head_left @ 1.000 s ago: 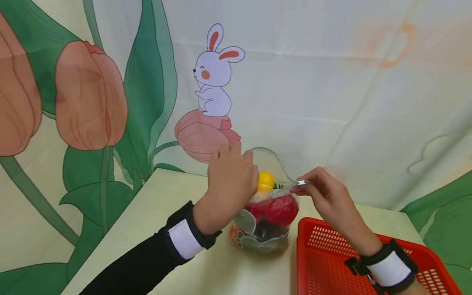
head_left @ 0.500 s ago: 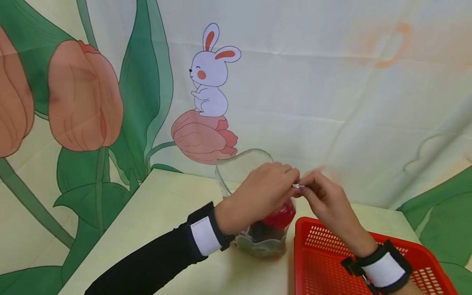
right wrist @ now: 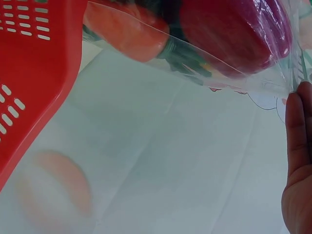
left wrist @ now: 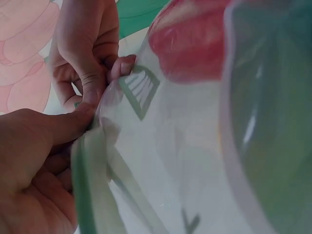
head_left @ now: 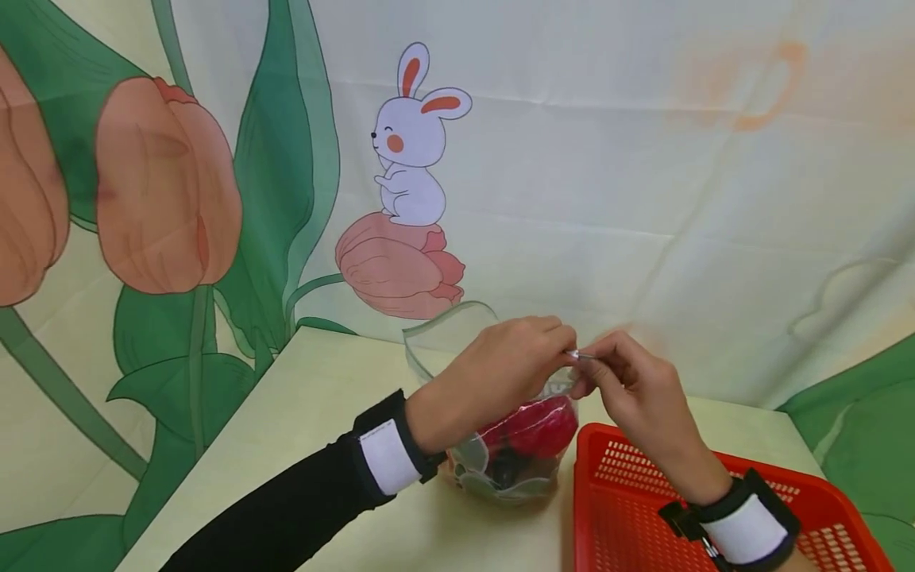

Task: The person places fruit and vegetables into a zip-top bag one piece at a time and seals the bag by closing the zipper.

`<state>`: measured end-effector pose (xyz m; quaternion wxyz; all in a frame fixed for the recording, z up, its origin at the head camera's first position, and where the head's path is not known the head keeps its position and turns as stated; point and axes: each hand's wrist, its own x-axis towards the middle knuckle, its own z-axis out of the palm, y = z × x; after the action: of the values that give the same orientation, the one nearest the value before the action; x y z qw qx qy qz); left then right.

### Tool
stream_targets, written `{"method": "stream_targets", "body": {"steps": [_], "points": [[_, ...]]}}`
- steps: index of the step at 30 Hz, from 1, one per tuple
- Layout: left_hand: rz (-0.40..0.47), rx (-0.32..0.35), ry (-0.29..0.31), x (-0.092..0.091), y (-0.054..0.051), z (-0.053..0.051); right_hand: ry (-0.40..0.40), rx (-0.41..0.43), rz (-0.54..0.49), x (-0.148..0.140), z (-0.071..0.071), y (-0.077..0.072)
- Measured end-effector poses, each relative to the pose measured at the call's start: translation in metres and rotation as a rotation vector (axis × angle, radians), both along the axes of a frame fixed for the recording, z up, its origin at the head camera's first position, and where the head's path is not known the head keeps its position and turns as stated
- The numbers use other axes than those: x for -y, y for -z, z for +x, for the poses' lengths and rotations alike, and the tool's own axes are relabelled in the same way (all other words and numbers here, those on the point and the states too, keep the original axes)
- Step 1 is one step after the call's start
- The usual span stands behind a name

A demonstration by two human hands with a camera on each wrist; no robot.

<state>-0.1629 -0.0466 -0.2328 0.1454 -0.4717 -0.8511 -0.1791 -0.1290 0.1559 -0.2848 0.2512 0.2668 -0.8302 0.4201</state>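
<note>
A clear plastic zip bag [head_left: 503,488] stands upright on the table, its mouth gaping on the left. Its white zip slider [head_left: 574,355] is at the right end of the top edge. My left hand [head_left: 500,361] reaches across the bag and pinches the zip edge beside the slider. My right hand [head_left: 639,389] pinches the bag's right top corner, close against the left fingertips. Through the plastic show a shiny dark-red vegetable [right wrist: 224,34] and an orange carrot-like piece [right wrist: 126,31] with a green end. Something dark lies below the red one. My left hand covers part of the contents.
A red perforated plastic basket [head_left: 582,508] stands at the right, under my right forearm. The pale table [head_left: 322,397] stretches out to the left of the bag. Behind it hangs a cloth backdrop [head_left: 572,199] printed with tulips and a rabbit.
My left hand has moved right from the bag's left side to the slider by my right hand. The bag's mouth now shows at the left, and the yellow round thing is hidden.
</note>
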Motion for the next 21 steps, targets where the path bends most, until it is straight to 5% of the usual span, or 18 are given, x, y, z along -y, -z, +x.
{"method": "stream_targets", "body": {"steps": [10, 21], "points": [[-0.099, -0.179, 0.017, 0.006, 0.006, -0.004, 0.017, 0.012, -0.013, 0.0, 0.006, 0.002], [-0.158, -0.21, 0.032, 0.011, 0.013, -0.009, -0.006, 0.011, -0.019, 0.002, 0.01, -0.002]]}}
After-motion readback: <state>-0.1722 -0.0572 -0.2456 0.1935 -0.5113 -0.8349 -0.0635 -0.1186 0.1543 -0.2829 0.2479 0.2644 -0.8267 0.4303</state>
